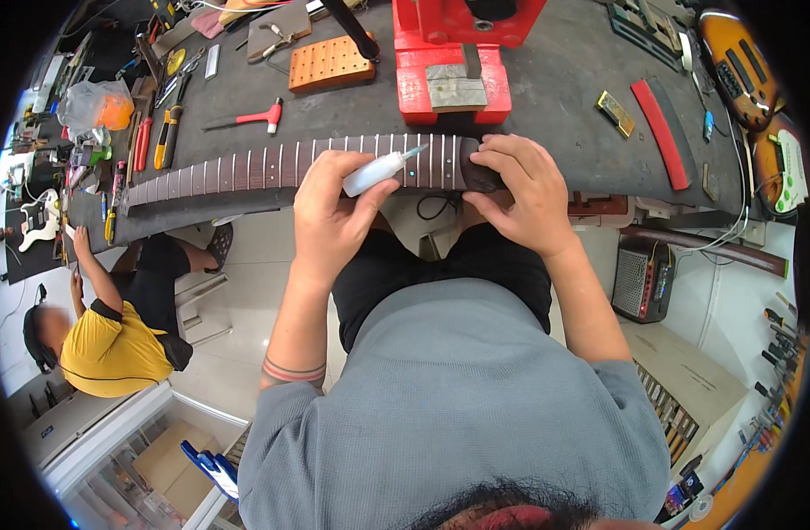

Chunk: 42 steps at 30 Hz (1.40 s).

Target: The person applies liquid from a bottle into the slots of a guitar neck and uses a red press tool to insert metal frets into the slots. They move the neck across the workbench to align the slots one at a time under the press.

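A long dark guitar fretboard point(272, 166) with bright metal frets lies along the near edge of the workbench. In my left hand point(334, 203) is a small white squeeze bottle point(374, 174), pinched between thumb and fingers. Its thin nozzle points right and slightly up, over the frets towards the fretboard's right end. My right hand point(526, 190) is curled round a dark, rounded block point(482, 175) at that right end, thumb on the near side and fingers on the far side. Whether the block is a separate piece, I cannot tell.
Beyond the fretboard stands a red press point(453, 84). A red hammer point(259, 117), a drilled wooden block point(331, 64) and pliers point(168, 132) lie leftward. A red-edged sanding block point(661, 132) and guitar bodies point(738, 71) are right. A person in yellow point(118, 344) sits at left.
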### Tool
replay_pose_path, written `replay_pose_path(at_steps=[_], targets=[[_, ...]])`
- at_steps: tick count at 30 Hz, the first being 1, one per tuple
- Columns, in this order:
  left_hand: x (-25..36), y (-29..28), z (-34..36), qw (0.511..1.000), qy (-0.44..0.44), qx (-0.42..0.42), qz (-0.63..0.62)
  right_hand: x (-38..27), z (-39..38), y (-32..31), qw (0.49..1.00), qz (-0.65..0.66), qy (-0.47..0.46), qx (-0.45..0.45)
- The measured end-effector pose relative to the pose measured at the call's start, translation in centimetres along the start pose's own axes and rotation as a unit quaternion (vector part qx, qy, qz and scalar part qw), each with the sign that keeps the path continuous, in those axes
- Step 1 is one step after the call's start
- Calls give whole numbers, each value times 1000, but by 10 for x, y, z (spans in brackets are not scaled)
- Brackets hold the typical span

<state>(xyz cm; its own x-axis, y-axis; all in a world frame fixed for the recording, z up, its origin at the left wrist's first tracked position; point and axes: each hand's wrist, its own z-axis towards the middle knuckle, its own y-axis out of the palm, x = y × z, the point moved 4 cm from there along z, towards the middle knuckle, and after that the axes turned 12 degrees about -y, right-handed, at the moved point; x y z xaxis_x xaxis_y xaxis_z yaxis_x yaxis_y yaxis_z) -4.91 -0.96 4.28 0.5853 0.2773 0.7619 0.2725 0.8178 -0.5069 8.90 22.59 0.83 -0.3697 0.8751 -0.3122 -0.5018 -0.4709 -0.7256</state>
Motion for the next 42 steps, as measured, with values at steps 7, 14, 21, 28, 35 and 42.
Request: replay_pose_path(at_steps=[7, 14, 21, 28, 35, 42], targets=[[4, 21, -8, 998, 45, 30, 29, 0, 2, 2, 999, -11, 24, -31], [16, 28, -11, 997, 46, 37, 58, 2, -1, 5, 998, -33, 18, -41], [16, 36, -10, 994, 69, 40, 77, 2, -1, 6, 998, -36, 20, -39], [16, 39, -11, 993, 59, 35, 100, 3, -1, 7, 998, -38, 21, -39], [14, 40, -12, 992, 70, 34, 102, 3, 0, 6, 998, -42, 19, -40], [13, 39, -12, 992, 71, 17, 98, 3, 0, 6, 998, -43, 19, -38]])
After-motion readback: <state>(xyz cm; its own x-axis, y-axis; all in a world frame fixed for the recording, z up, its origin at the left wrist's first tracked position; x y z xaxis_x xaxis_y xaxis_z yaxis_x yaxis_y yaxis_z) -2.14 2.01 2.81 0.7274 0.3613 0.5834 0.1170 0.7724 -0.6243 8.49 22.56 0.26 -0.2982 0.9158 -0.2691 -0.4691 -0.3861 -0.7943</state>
